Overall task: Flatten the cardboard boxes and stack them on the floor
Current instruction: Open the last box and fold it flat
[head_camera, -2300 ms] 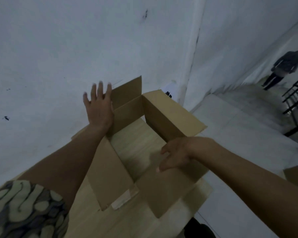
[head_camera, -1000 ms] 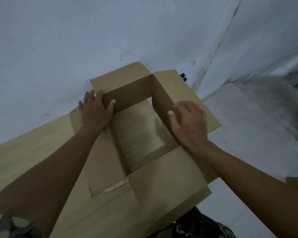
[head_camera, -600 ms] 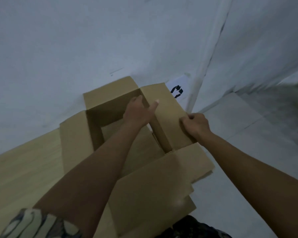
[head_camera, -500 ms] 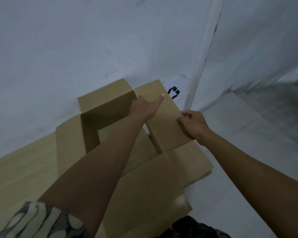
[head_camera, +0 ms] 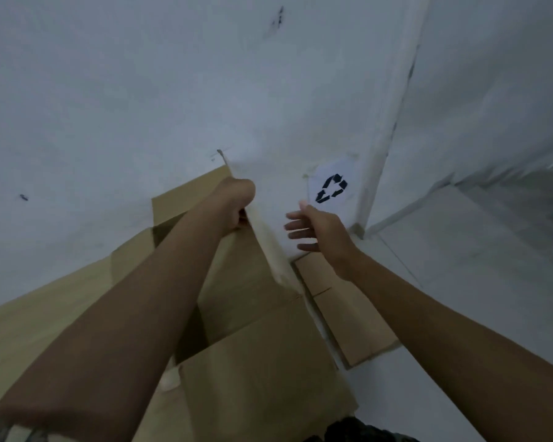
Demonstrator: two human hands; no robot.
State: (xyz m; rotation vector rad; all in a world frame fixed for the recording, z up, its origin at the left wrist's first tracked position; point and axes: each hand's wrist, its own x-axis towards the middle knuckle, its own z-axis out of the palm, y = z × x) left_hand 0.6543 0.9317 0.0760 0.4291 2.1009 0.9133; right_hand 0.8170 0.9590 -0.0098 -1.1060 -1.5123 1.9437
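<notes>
White wall (head_camera: 141, 90) ahead, a recycling sign (head_camera: 331, 188) low by the corner, pale floor (head_camera: 460, 266) to the right. The cardboard box (head_camera: 253, 362) sits open on the wooden table (head_camera: 45, 330). The left hand (head_camera: 235, 202) is fisted on the box's far right panel, gripping its top edge. The right hand (head_camera: 316, 229) hovers just beside that panel, fingers spread, holding nothing. Another cardboard piece (head_camera: 348, 314) lies lower right.

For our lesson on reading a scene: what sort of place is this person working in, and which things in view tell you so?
Probably a plain storage or waste-sorting corner indoors. A recycling sign is stuck on the bare white wall, the floor is bare and pale, and a flattened cardboard piece lies on it beside the cardboard box.
</notes>
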